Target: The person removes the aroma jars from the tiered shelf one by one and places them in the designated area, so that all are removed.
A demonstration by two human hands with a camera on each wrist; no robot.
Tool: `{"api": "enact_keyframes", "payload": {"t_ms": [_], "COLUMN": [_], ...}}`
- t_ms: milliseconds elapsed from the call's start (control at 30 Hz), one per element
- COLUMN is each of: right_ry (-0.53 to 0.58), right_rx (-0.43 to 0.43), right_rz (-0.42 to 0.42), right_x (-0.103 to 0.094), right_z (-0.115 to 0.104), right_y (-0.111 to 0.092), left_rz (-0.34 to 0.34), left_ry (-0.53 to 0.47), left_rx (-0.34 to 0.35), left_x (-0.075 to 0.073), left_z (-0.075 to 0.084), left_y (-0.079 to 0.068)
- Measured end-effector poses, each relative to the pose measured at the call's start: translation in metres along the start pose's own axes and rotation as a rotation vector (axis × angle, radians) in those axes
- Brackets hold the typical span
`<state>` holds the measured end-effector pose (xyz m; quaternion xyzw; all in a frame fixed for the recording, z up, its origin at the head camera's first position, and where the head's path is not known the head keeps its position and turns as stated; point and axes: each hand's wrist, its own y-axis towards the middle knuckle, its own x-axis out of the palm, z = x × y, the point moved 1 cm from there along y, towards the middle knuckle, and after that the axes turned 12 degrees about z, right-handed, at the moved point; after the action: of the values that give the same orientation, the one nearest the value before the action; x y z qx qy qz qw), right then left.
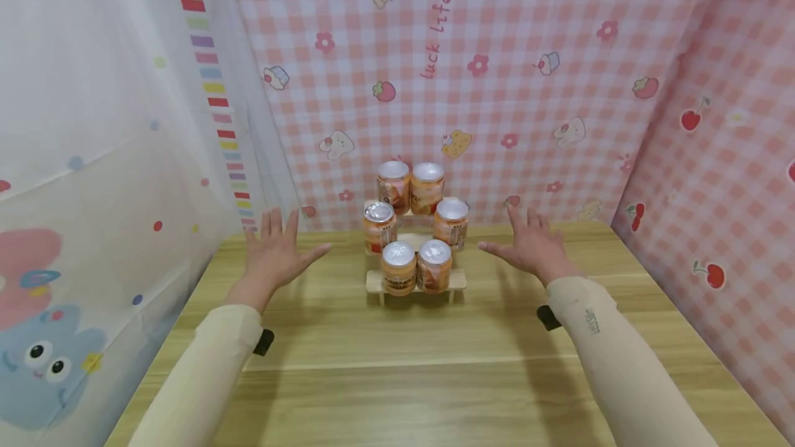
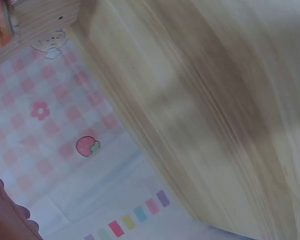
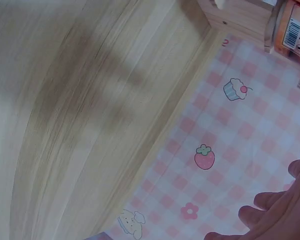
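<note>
In the head view a small stepped wooden rack stands at the back of the table and bears several orange cans with silver lids, two to a step. On the bottom step two cans sit side by side, the left one close to its neighbour. The middle-step cans stand apart, at either end. My left hand is spread left of the rack, fingers straight, holding nothing. To the right of the rack, my right hand is likewise spread and holds nothing.
A wooden table lies under both forearms. Behind it hangs a pink checked cloth with printed figures. A white dotted curtain closes the left side, and another checked cloth the right.
</note>
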<state>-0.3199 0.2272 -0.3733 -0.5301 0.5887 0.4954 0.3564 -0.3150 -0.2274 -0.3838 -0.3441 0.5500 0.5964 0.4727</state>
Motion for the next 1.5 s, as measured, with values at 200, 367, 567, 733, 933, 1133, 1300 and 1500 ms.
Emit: {"api": "enact_keyframes", "payload": {"t_ms": [200,367,567,733,933,1133,1300,1500], "right_ry": [0.069,0.159,0.286,0.403,0.506,0.569,0.658,0.847], "right_rx": [0.023,0.047,0.087,0.121,0.221,0.273,0.322,0.449], "right_rz": [-0.004,-0.009,-0.006,0.006,-0.013,-0.016,-0.012,-0.015], "right_x": [-0.001,0.001,0.006,0.016,0.030,0.044,0.061,0.082], "right_z": [0.002,0.004,0.003,0.001,-0.002,-0.006,-0.010,-0.017], "right_y": [-0.002,-0.004,-0.009,-0.013,-0.021,-0.030,-0.037,-0.043], "left_rz": [-0.006,0.002,-0.005,0.020,0.051,0.077,0.069,0.036], "left_ry": [-0.096,-0.199,-0.301,-0.377,-0.446,-0.537,-0.631,-0.736], "left_rx": [-0.045,-0.076,-0.089,-0.099,-0.101,-0.106,-0.120,-0.159], "left_x": [-0.004,-0.010,-0.017,-0.020,-0.022,-0.025,-0.027,-0.029], "left_z": [0.009,0.018,0.030,0.037,0.045,0.056,0.064,0.072], "left_y": [0.007,0.012,0.017,0.022,0.027,0.036,0.042,0.047]}}
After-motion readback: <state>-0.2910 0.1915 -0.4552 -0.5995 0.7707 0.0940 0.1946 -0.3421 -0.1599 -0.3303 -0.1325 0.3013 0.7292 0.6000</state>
